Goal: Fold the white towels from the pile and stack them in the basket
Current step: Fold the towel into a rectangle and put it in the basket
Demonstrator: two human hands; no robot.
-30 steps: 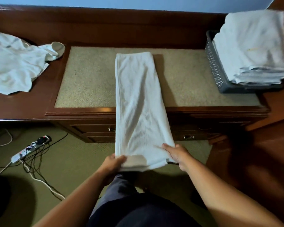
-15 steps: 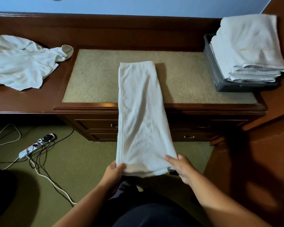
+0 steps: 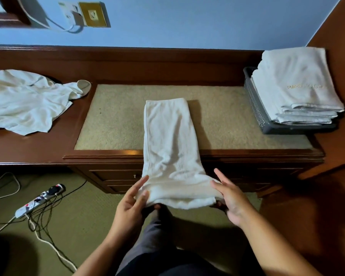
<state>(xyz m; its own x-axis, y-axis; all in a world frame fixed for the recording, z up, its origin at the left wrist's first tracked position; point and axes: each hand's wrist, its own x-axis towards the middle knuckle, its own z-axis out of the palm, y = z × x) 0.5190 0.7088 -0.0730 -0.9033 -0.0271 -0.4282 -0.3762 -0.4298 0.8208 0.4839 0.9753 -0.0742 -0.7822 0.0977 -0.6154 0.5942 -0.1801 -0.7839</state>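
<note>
A long white towel (image 3: 168, 140), folded into a narrow strip, lies on the desk's beige pad (image 3: 112, 120) and hangs over the front edge toward me. My left hand (image 3: 133, 202) pinches its near left corner, fingers on top and thumb underneath. At the near right corner my right hand (image 3: 228, 196) holds the towel with the thumb below and fingers stretched over the edge. The near end is doubled up between both hands. A grey mesh basket (image 3: 256, 108) at the right carries a stack of folded white towels (image 3: 295, 86). The unfolded pile (image 3: 26, 102) lies at the left.
The dark wooden desk (image 3: 38, 148) runs along a blue wall, with drawers below its front edge. A power strip (image 3: 38, 200) and tangled cables lie on the green carpet at the left. A wooden panel closes off the right side.
Both hands have lifted the towel's near end higher and closer to the desk edge, and their fingers have spread out. The view has tilted up, showing more wall.
</note>
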